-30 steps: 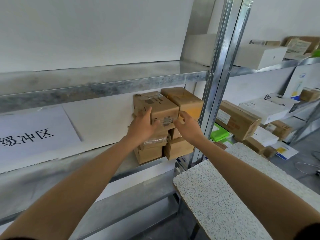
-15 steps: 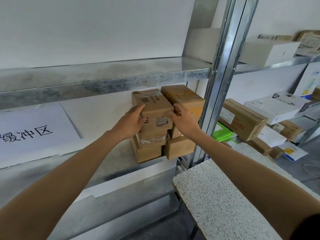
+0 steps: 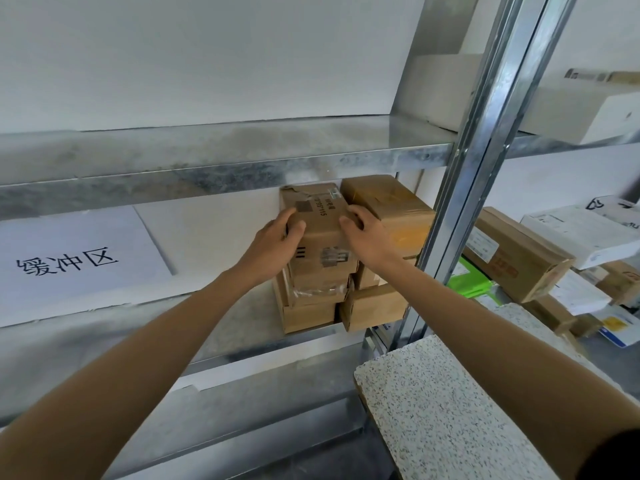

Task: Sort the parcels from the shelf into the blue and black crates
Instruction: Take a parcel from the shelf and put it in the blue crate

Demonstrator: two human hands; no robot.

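Galvanized shelf (image 3: 239,323): left hand (image 3: 273,244) and right hand (image 3: 370,240) curl fingers round a taped cardboard parcel (image 3: 322,233) (boxy).

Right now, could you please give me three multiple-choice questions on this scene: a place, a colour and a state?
1. Where is the top parcel? A on the left stack B in a crate C on a chair
2. What colour is the flat packet right of the upright? A red B green C purple
3. How are the left hand and right hand? A both idle B only one touching C both gripping the top parcel
Answers: 1 A, boxes lie beneath it; 2 B, bright green; 3 C, fingers curl over its sides.
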